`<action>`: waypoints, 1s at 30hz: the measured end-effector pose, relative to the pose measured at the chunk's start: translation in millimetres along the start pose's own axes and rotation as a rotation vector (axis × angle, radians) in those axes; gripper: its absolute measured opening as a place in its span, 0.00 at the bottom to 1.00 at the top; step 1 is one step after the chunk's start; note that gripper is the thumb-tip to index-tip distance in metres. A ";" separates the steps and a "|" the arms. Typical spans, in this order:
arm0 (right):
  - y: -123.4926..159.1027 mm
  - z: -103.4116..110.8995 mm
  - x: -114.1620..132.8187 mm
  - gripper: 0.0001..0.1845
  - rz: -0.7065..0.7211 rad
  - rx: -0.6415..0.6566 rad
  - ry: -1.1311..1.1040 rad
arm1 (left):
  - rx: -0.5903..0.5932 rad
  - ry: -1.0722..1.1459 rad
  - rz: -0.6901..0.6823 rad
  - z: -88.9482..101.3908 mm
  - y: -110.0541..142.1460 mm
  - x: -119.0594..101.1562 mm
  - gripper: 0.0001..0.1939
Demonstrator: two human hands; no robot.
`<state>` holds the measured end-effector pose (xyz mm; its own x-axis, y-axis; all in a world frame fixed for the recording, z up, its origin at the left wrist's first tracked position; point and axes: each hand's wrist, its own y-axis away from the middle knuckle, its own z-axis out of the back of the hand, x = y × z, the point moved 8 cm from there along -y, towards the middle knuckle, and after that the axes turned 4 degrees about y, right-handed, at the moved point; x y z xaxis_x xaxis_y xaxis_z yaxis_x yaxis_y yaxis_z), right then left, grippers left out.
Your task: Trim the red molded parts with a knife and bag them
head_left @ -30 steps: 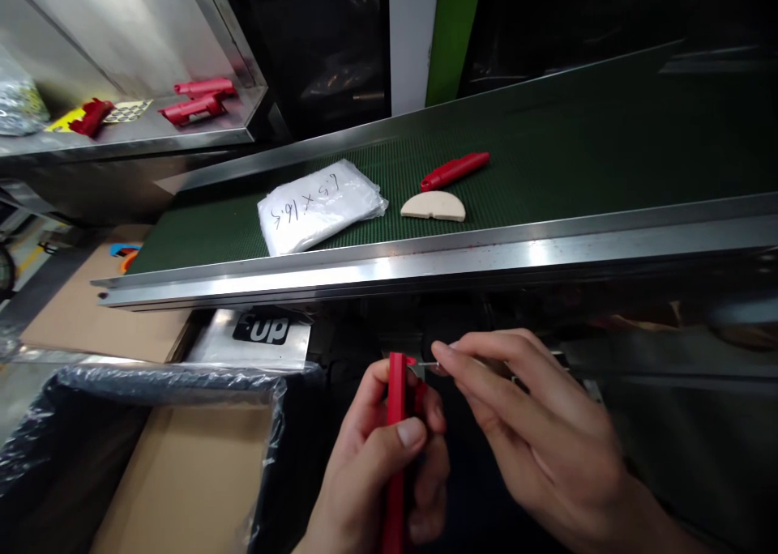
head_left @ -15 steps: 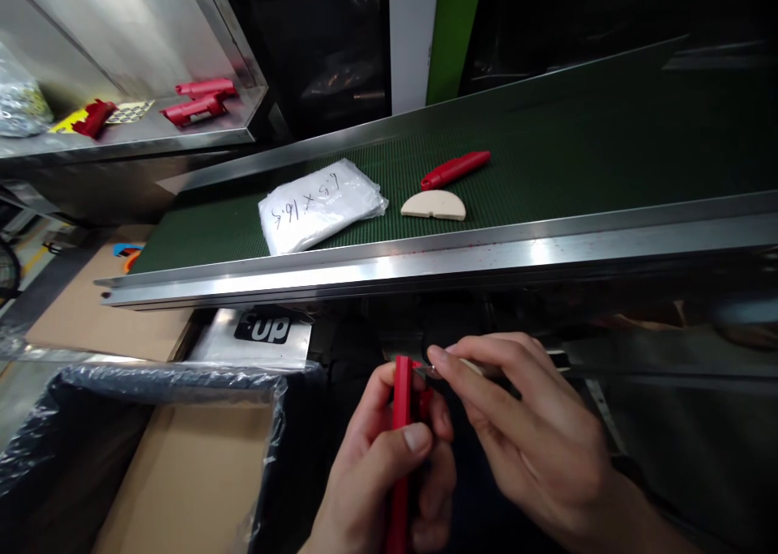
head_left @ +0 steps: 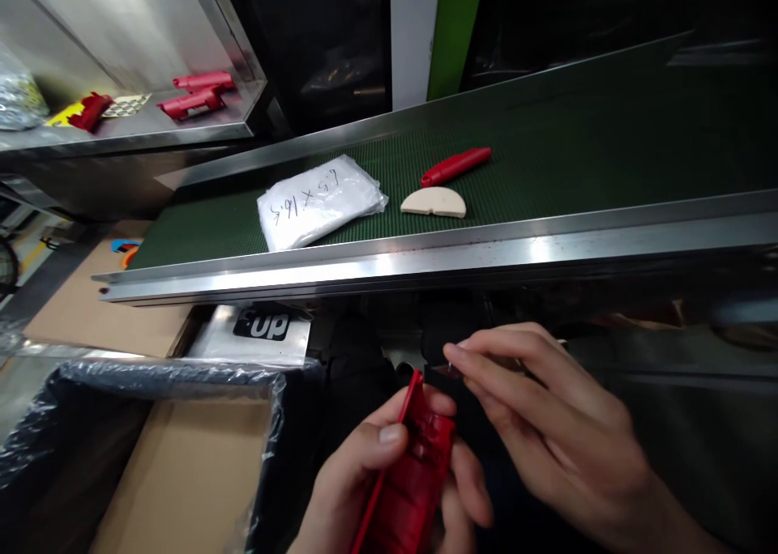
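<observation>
My left hand (head_left: 377, 465) is closed round a red plastic shell (head_left: 410, 481), its hollow, ribbed inside turned up toward me. The thumb lies along one long edge and the fingers wrap the other side. To its right, my right hand (head_left: 547, 416) pinches a small knife with a thin pointed blade (head_left: 448, 370). The blade tip points left, a short way from the shell's upper end and apart from it. Most of the knife's handle is hidden behind my fingers.
A green conveyor belt (head_left: 547, 149) carries a white plastic packet (head_left: 322, 202), a beige half-round block (head_left: 433, 202) and a red part (head_left: 455, 167). Its metal rail (head_left: 377, 264) runs across. More red parts (head_left: 193, 102) lie on a steel shelf. A lined box (head_left: 276, 424) stands lower left.
My left hand has turned the red shell so its hollow side shows, tilting it. The knife has come away from the shell as my right hand moved slightly right.
</observation>
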<state>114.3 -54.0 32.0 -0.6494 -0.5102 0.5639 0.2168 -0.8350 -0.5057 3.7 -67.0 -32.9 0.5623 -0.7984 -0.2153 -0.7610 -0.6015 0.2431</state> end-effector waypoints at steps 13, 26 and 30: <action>-7.1 1.0 16.0 0.15 0.238 0.030 0.167 | -0.079 0.112 0.021 -2.3 7.4 3.5 0.16; 1.3 16.5 3.7 0.19 0.236 -0.113 0.272 | -0.145 -0.221 0.282 3.7 15.3 14.7 0.21; 3.8 39.1 -11.6 0.28 0.088 -0.314 0.256 | -0.166 -0.201 0.326 3.8 22.2 18.3 0.22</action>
<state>151.1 -59.3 49.1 -0.8070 -0.4763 0.3491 0.0726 -0.6668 -0.7417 -4.2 -94.9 -35.1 0.2135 -0.9367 -0.2777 -0.8170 -0.3270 0.4749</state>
